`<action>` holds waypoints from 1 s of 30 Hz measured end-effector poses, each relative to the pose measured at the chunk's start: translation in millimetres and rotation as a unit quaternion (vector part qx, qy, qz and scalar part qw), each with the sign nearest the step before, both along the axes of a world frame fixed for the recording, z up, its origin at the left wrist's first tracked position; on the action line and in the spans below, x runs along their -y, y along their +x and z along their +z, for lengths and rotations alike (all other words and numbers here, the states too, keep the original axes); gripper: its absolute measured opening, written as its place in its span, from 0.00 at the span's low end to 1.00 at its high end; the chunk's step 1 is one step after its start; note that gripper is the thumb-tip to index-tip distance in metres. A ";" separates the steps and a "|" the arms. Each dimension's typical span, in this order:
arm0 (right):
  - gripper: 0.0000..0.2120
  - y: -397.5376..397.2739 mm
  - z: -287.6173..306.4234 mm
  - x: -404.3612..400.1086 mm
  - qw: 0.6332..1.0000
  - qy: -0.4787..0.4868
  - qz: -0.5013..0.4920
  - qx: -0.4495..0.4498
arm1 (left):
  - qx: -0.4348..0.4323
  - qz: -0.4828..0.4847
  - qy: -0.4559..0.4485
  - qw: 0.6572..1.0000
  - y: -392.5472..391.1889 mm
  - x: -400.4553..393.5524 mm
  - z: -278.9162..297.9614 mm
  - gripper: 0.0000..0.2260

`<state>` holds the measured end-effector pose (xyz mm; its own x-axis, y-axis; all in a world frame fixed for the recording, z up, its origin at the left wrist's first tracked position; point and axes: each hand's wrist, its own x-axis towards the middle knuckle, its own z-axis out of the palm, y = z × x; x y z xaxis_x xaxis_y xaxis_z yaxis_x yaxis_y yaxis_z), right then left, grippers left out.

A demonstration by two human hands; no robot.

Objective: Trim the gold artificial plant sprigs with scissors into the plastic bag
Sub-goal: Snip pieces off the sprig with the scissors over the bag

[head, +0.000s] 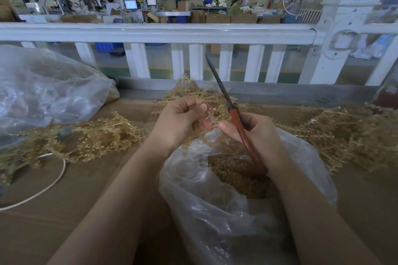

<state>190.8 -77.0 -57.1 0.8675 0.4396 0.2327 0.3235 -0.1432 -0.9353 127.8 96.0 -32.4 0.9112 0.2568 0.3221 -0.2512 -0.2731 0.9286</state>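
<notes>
My left hand [179,121] pinches the stem of a gold sprig [193,92] that fans out beyond my fingers. My right hand [256,133] grips red-handled scissors [234,117], whose dark blades are closed and point up and away toward the fence. My right thumb touches the same pale stem. Both hands hover over an open clear plastic bag [226,206] with gold trimmings [234,172] inside.
Piles of gold sprigs lie on the cardboard-covered table at the left [92,135] and right [344,133]. A big clear bag [43,92] bulges at the far left. A white cable [49,183] loops near it. A white fence [193,32] borders the table's far edge.
</notes>
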 end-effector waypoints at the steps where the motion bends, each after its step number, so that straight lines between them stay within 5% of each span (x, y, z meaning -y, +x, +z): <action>1: 0.16 0.6 0.6 0.2 1.000 -0.006 0.004 -0.010 | 0.001 0.003 0.004 1.000 -0.2 2.0 -0.1 0.09; 6: 0.04 -1.1 1.1 -0.3 0.999 -0.006 0.014 -0.048 | -0.013 -0.009 -0.014 1.000 1.7 9.3 -1.3 0.06; 14: 0.06 3.5 2.7 7.4 0.981 0.166 0.016 -0.096 | -0.174 -0.069 -0.130 0.974 -2.5 -7.1 -3.3 0.36; 16: 0.05 3.7 3.8 7.6 0.979 0.183 0.016 -0.090 | -0.186 -0.074 -0.125 0.972 -3.9 -5.7 -4.4 0.33; 20: 0.09 5.0 0.8 8.4 0.977 0.192 0.026 -0.086 | -0.167 -0.087 -0.138 0.972 -4.3 -3.2 -3.9 0.11; 27: 0.04 2.2 2.3 5.9 0.983 0.168 -0.005 -0.072 | -0.152 -0.100 -0.173 0.968 -4.8 4.0 -2.6 0.07; 30: 0.11 1.2 1.7 4.7 0.981 0.183 -0.027 -0.054 | -0.126 -0.085 -0.187 0.971 -4.0 7.8 -1.6 0.06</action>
